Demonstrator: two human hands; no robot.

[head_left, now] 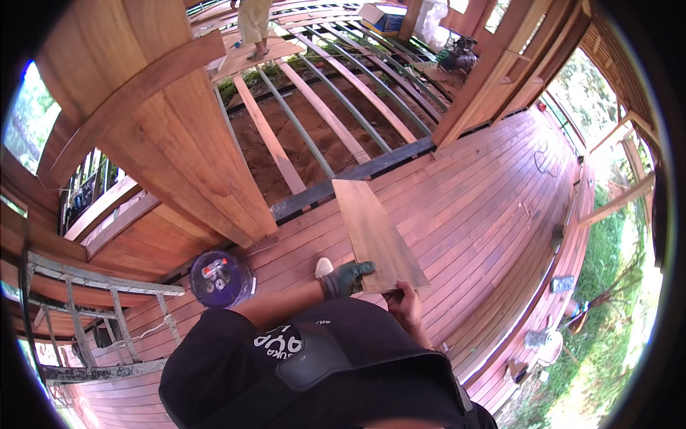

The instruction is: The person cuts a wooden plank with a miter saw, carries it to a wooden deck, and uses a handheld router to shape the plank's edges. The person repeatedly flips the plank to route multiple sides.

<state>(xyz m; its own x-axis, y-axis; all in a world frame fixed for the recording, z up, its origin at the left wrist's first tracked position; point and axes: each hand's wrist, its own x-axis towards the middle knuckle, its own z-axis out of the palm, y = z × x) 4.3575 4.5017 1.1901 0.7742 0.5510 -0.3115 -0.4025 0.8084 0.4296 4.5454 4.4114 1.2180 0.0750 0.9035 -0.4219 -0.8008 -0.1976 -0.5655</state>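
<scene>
A flat wooden board [373, 232] stretches away from me above the deck, narrower at its far end in this view. My left hand [349, 277], in a dark green glove, grips its near left edge with the thumb lying on top. The bare right hand [406, 303] holds the near end of the same board close to its right corner, fingers curled underneath. What the fingers do below the board is hidden. Just left of the glove, a light-coloured shoe [324, 267] shows on the planks.
A dark bucket [218, 277] holding small items stands at left, near a ladder [107, 314]. Beyond the deck edge, open floor joists [321, 121] span bare soil. Another person [254, 25] stands on boards there. Wooden wall panels [164, 136] rise at left; a blue box [382, 18] sits far back.
</scene>
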